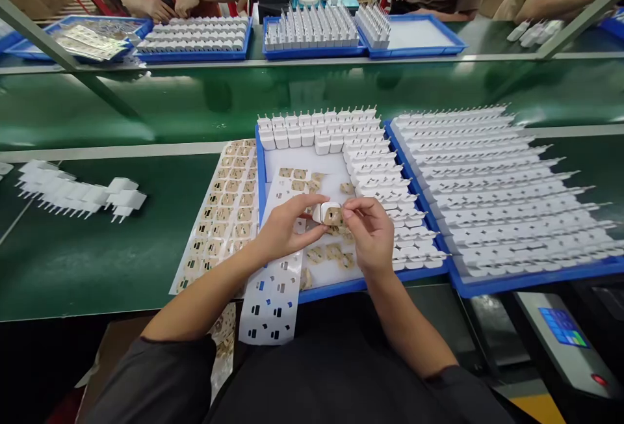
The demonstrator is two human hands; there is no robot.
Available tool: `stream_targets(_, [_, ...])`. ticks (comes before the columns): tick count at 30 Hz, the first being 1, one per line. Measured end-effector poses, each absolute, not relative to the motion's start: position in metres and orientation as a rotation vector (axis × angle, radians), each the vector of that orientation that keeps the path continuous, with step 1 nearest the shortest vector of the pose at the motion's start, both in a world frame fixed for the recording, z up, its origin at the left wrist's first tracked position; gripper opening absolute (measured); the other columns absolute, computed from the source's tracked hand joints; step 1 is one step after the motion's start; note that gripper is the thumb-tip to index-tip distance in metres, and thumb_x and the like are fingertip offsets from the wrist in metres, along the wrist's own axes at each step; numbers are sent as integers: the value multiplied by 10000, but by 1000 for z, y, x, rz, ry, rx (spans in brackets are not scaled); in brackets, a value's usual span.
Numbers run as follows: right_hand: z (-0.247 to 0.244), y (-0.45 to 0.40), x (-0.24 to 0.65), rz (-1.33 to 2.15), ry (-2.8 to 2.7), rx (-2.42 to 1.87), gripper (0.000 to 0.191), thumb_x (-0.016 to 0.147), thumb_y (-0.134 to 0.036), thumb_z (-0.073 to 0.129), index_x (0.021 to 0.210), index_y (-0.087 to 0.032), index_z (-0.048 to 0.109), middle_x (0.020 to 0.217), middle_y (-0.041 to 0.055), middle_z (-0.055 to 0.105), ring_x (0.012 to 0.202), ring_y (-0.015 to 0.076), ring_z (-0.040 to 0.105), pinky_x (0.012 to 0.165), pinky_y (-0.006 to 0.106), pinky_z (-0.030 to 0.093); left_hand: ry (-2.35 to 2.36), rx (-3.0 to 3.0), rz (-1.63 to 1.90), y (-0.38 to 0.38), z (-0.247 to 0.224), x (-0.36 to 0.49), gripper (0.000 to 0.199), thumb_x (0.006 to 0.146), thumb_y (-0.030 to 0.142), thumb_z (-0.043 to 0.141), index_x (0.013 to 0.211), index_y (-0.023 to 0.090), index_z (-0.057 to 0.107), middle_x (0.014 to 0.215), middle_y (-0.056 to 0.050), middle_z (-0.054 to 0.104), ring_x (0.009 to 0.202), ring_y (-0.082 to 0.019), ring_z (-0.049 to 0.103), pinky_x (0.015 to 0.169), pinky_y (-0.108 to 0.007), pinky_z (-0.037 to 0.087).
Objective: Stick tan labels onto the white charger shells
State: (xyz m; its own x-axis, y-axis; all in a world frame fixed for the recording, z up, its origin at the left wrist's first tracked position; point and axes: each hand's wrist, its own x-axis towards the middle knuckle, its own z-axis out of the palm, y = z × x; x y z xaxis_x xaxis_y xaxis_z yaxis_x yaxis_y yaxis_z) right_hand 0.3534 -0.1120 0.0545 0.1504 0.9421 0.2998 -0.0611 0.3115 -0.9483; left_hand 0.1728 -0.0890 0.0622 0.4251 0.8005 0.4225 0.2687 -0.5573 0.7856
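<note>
Frame centre: our left hand (pixel 288 226) holds a white adapter (pixel 318 212); our right hand's (pixel 370 234) fingers pinch a tan film (pixel 333 217) against it. Seemingly we're aligning; next calls for even pressing.

The left hand (pixel 288 225) and right hand (pixel 373 232) faced each other at close quarters, each curled in a pinch, as bare forearms (pixel 209 292) angled inward from either side.

The green bench (pixel 97 274) bears two blue trays (pixel 260 167), a sticker sheet (pixel 223 214) and white plugs (pixel 84 192).
</note>
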Motion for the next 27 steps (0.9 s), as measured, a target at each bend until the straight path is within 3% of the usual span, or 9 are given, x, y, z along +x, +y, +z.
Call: stream_targets(27, [58,-114,351,846,-1229,-1014,62,877,-184,681,909,-234,663,857,-7,636,799,139,620,744,286,510,890,2164,1067,-88,63,171,433,863,202,672,1281,207,561,1212,-105,668,1054,-210,666,804,-316,627])
